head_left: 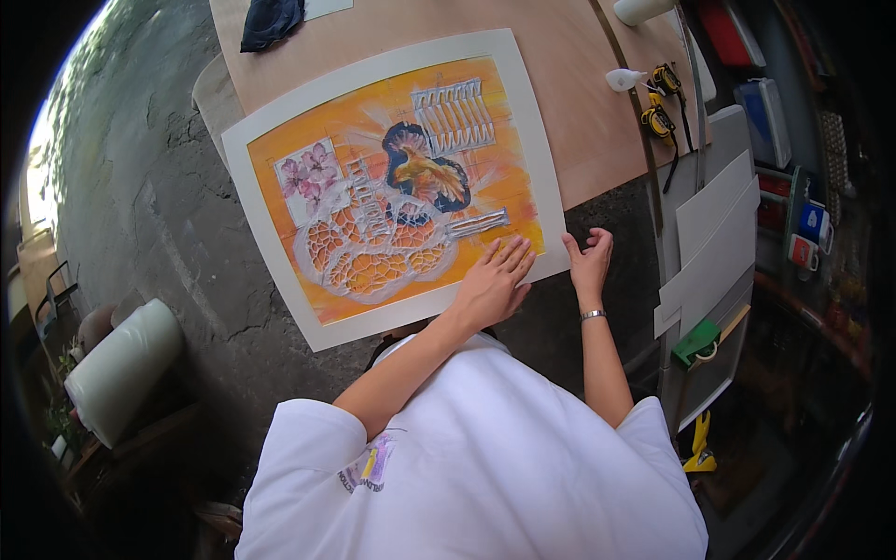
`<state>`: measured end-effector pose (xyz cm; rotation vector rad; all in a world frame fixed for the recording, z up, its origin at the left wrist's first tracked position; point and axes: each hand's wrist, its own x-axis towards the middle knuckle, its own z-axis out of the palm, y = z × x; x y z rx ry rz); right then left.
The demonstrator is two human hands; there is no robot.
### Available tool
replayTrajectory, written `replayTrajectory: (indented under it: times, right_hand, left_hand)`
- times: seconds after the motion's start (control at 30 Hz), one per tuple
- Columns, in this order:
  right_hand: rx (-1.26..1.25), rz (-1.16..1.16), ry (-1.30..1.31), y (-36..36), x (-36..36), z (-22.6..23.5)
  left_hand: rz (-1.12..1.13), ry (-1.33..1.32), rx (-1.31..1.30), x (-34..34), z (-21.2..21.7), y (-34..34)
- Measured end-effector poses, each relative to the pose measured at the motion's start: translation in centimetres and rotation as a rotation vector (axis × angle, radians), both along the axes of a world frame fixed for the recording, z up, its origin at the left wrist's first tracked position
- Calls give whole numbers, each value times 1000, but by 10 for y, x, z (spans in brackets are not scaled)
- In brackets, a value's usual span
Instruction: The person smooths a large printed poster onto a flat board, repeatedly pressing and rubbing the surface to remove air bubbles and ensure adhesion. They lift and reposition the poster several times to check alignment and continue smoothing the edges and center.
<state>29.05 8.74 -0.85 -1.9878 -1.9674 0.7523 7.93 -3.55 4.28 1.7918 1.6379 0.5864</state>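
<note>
A mixed-media picture in a wide white mat (257,210) lies on a wooden table, its near part reaching past the table edge toward my body. The orange picture (355,103) carries a white lacy web, pink flowers, a dark-edged golden shape and raised slatted strips. My left hand (497,278) rests flat on its lower right part, fingers stretched out. Just beside the mat's lower right edge is my right hand (589,266), with a bracelet at the wrist. Its thumb and curled fingers are apart, with nothing seen between them; whether it touches the edge I cannot tell.
On the plywood table (597,140) sit yellow-black tape measures (657,119), a small white bottle (623,79) and dark cloth (271,22). Flat boards (717,224) and a green tool (696,342) are at right. A large wrapped roll (126,371) stands at left.
</note>
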Motion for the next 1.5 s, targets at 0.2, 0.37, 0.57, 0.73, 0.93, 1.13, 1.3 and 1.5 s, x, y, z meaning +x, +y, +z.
replayTrajectory:
  times: [0.2,0.37,0.57,0.73,0.93,1.13,1.3,1.5]
  right_hand:
    - [-953,-573,1083,-108,13,-15]
    - [-1071,-542,1326,-141,-34,-11]
    - [-955,-597,1284,-139,-41,25]
    - [-859,-421,1340,-113,-45,122]
    - [-684,-209,1417,-80,-59,215]
    - [-618,-65,1469,-59,-61,250]
    - [-705,-45,1488,-46,-63,267]
    - [-636,109,1492,-33,-74,279]
  left_hand:
    - [252,157,-75,-44,19,-140]
    - [277,327,-86,-66,21,-157]
    - [236,186,-30,-81,46,-163]
    - [201,195,74,-87,134,-142]
    - [278,117,119,-91,225,-118]
    - [288,104,60,-100,279,-100]
    - [320,291,248,-91,286,-103]
    - [511,447,385,-82,289,-103]
